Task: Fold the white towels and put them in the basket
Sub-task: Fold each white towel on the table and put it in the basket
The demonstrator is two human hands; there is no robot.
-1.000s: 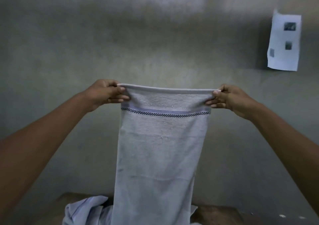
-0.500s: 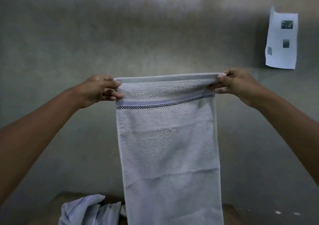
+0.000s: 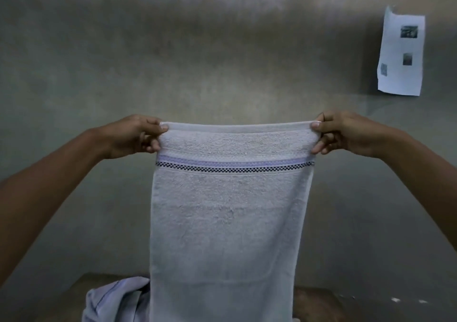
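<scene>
White terry cloth is pinched at both top corners: the left hand point(image 3: 134, 136) grips the left corner between thumb and curled fingers, and the right hand point(image 3: 342, 132) grips the right corner the same way. Between them the towel point(image 3: 227, 213) hangs upright and stretched flat, with a lilac stripe and a dark checked band just below its top hem. Its lower end is cut off by the frame's bottom edge. Behind its lower left, a crumpled white cloth point(image 3: 116, 302) lies on the table point(image 3: 321, 304), partly hidden. No basket is seen. A paper sheet point(image 3: 400, 54) hangs on the grey wall point(image 3: 173, 62), upper right.
</scene>
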